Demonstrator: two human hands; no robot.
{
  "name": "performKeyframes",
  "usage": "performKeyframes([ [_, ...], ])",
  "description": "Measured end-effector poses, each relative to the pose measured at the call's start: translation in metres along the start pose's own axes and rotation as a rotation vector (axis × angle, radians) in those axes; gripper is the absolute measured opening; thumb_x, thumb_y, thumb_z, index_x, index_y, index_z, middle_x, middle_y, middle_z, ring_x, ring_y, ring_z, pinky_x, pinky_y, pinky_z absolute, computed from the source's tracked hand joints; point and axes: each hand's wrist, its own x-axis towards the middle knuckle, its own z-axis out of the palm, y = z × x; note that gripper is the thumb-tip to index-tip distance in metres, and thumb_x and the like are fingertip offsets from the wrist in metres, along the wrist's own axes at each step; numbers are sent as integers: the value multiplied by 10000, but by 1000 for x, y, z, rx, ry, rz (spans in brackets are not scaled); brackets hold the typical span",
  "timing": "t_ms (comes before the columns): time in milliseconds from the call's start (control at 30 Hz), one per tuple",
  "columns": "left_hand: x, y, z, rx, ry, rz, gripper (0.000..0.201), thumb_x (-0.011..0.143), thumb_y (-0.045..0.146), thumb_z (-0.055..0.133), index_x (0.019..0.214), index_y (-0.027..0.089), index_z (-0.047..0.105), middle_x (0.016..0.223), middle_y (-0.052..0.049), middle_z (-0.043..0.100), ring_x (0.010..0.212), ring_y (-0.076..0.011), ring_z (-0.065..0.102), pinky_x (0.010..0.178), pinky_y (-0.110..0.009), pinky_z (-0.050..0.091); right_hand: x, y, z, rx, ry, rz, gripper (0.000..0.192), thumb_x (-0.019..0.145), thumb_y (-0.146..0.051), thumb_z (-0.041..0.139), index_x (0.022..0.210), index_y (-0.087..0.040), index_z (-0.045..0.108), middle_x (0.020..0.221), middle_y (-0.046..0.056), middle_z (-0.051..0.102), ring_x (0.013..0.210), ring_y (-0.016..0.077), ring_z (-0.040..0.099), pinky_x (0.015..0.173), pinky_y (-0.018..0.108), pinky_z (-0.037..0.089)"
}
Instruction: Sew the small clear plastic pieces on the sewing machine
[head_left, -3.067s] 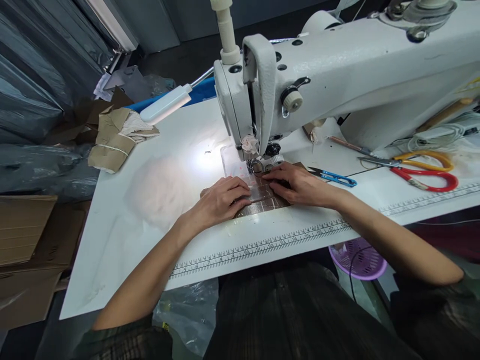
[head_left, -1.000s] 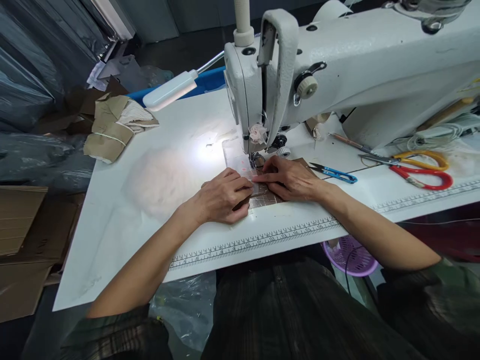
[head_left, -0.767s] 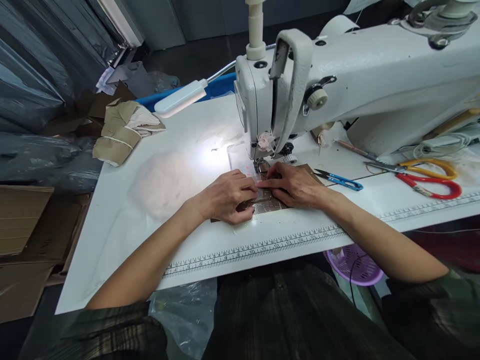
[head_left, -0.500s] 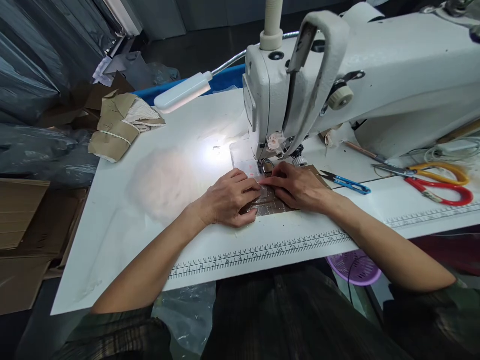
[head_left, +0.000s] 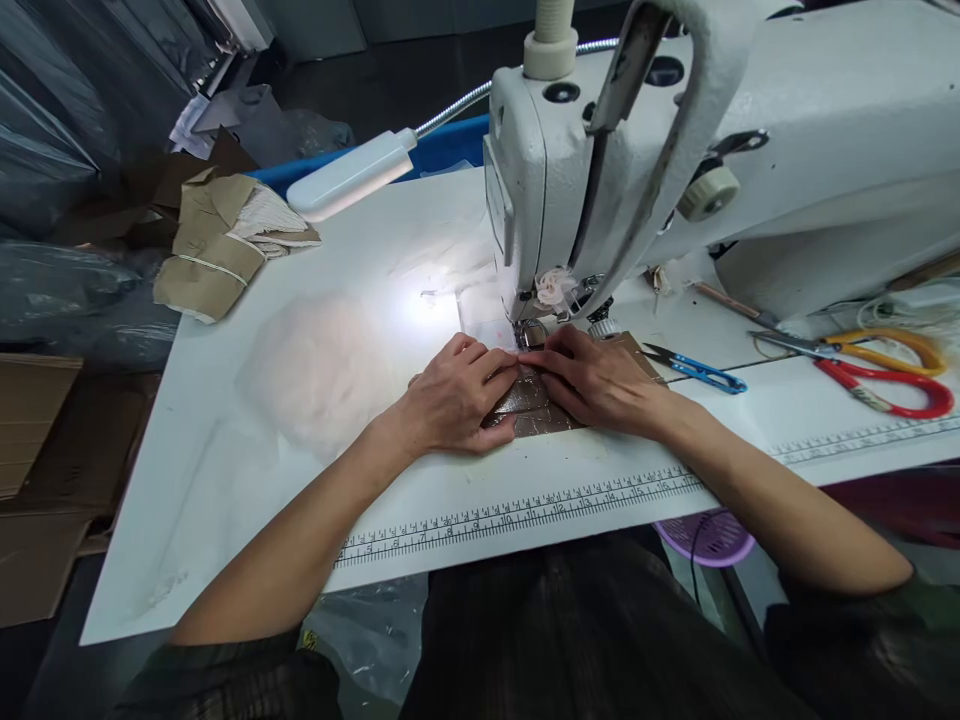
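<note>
We found both bare hands close together on a brown, shiny piece (head_left: 551, 418), which lay flat on the white table (head_left: 225, 545) at the front of the sewing machine (head_left: 517, 170), just before its presser foot (head_left: 531, 334). The left hand (head_left: 466, 395) was half curled, its fingertips on the piece and its thumb set apart, at the near edge. The right hand (head_left: 596, 382) lay across the piece from the other side, narrow, its forefinger reaching the left fingertips near the foot. We could not tell whether either hand pinched the piece or merely pressed it.

We recorded blue snips (head_left: 697, 370) to the right of the right hand, with scissors (head_left: 847, 384) with red and yellow handles beyond them. A printed ruler scale (head_left: 517, 517) ran along the near table edge. A white lamp (head_left: 352, 175) and a tied bundle (head_left: 214, 250) stood to the left.
</note>
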Motion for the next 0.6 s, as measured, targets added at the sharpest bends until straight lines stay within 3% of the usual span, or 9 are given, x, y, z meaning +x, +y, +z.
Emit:
performKeyframes([
  [267, 2, -1, 0, 14, -29, -43, 495, 881, 449, 507, 1196, 86, 623, 1209, -159, 630, 956, -278, 577, 853, -438, 428, -2, -2, -2, 52, 6, -17, 375, 1004, -279, 387, 1272, -177, 630, 1050, 154, 590, 959, 268, 575, 834, 435, 512],
  [600, 4, -3, 2, 36, -49, -91, 546, 895, 485, 483, 1230, 65, 582, 1308, -203, 568, 1029, -320, 559, 868, -466, 419, 3, -9, -2, 0, -38, 7, 399, 996, -234, 348, 1324, -159, 563, 1035, 155, 579, 924, 268, 566, 828, 462, 534],
])
